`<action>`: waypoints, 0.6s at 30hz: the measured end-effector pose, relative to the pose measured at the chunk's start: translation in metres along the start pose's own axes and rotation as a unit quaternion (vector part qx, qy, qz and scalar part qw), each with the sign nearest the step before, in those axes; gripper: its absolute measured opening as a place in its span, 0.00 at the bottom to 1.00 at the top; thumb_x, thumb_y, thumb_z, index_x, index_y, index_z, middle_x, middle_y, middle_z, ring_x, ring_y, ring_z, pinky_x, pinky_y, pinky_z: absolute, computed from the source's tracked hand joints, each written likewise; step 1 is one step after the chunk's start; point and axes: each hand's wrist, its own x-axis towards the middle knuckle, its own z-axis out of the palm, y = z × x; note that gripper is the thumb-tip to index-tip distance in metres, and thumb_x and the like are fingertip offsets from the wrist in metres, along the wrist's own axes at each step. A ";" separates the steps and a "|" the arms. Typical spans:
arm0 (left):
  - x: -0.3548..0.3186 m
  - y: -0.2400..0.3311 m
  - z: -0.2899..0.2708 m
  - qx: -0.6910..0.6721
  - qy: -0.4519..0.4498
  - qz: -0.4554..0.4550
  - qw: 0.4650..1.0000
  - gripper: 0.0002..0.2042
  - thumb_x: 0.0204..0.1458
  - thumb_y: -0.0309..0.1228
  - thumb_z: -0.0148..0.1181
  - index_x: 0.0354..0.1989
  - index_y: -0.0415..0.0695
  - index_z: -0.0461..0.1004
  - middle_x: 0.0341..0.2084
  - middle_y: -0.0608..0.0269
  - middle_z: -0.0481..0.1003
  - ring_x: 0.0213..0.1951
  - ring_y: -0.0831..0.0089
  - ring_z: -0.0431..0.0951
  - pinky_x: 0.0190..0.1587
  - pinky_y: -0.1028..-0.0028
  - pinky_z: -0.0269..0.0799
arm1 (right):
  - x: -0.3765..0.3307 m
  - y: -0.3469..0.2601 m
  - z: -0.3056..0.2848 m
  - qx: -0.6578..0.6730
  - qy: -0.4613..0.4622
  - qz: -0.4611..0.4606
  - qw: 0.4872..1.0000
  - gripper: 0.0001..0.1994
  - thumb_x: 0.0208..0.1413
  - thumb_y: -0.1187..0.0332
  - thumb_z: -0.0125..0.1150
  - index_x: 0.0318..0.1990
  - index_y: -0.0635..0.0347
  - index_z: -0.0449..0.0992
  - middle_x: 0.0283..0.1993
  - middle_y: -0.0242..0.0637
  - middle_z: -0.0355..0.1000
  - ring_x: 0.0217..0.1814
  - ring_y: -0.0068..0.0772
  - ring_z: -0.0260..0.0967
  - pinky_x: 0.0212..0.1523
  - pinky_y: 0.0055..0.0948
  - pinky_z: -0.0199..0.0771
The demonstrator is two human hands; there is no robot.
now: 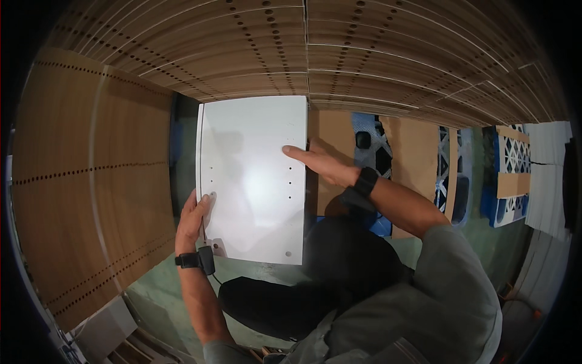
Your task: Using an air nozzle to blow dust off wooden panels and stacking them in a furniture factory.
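Between my hands is a white rectangular panel (251, 182) with small drilled holes along both long sides and larger round holes near its near corners. My left hand (192, 217) grips its left edge toward the near end, thumb on the white face and fingers round the side. On the right edge, farther up, my right hand (318, 161) holds it with the thumb laid on top; the other fingers are hidden beneath. Dark bands with small devices sit on both wrists.
Wood-coloured drilled panels (254, 54) are stacked across the far side, and more brown drilled panels (91, 176) stand at the left. To the right are cardboard sheets (415, 176) and blue plastic pallets (506, 209) on a green floor (485, 249). White boards (548, 182) stand at far right.
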 end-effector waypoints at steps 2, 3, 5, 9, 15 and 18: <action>0.005 0.004 -0.006 -0.013 -0.001 0.035 0.999 0.35 0.65 0.47 0.63 0.73 0.34 0.64 0.63 0.52 0.74 0.63 0.66 0.72 0.67 0.67 0.65 | -0.001 -0.001 -0.002 0.016 -0.007 -0.015 1.000 0.52 0.63 0.41 0.64 0.76 0.80 0.47 0.78 0.65 0.53 0.82 0.56 0.49 0.79 0.46 0.52; 0.004 0.010 -0.015 -0.006 -0.017 0.039 0.999 0.36 0.65 0.47 0.63 0.73 0.34 0.63 0.65 0.51 0.73 0.65 0.65 0.71 0.69 0.66 0.63 | 0.001 0.003 0.001 0.005 0.001 0.001 1.000 0.52 0.63 0.42 0.64 0.76 0.81 0.47 0.78 0.64 0.54 0.82 0.55 0.50 0.79 0.45 0.52; -0.002 0.028 -0.026 -0.007 -0.037 0.030 0.999 0.38 0.66 0.47 0.61 0.75 0.33 0.59 0.70 0.49 0.68 0.71 0.61 0.66 0.74 0.64 0.57 | 0.001 0.003 0.006 -0.013 0.000 0.016 1.000 0.52 0.63 0.42 0.64 0.76 0.81 0.46 0.77 0.63 0.55 0.82 0.54 0.50 0.79 0.45 0.52; -0.008 0.029 -0.040 0.063 -0.050 0.031 0.996 0.40 0.65 0.52 0.61 0.77 0.36 0.57 0.73 0.50 0.63 0.74 0.62 0.62 0.75 0.63 0.56 | -0.014 -0.003 0.008 0.035 -0.015 0.004 0.999 0.46 0.67 0.45 0.62 0.75 0.75 0.52 0.77 0.56 0.58 0.80 0.47 0.54 0.78 0.41 0.54; 0.018 0.015 -0.053 -0.050 -0.040 0.014 0.998 0.39 0.67 0.57 0.56 0.75 0.39 0.61 0.72 0.51 0.65 0.73 0.62 0.64 0.72 0.64 0.60 | -0.012 0.014 0.014 0.009 0.030 0.014 0.999 0.37 0.70 0.48 0.59 0.73 0.70 0.61 0.74 0.48 0.64 0.77 0.41 0.59 0.76 0.37 0.59; 0.053 0.003 -0.027 -0.097 -0.102 0.020 0.990 0.36 0.68 0.59 0.52 0.71 0.40 0.66 0.65 0.54 0.73 0.66 0.65 0.72 0.67 0.66 0.67 | -0.007 0.019 0.020 0.011 0.028 0.005 1.000 0.36 0.71 0.49 0.59 0.73 0.70 0.62 0.72 0.48 0.66 0.75 0.40 0.61 0.74 0.36 0.60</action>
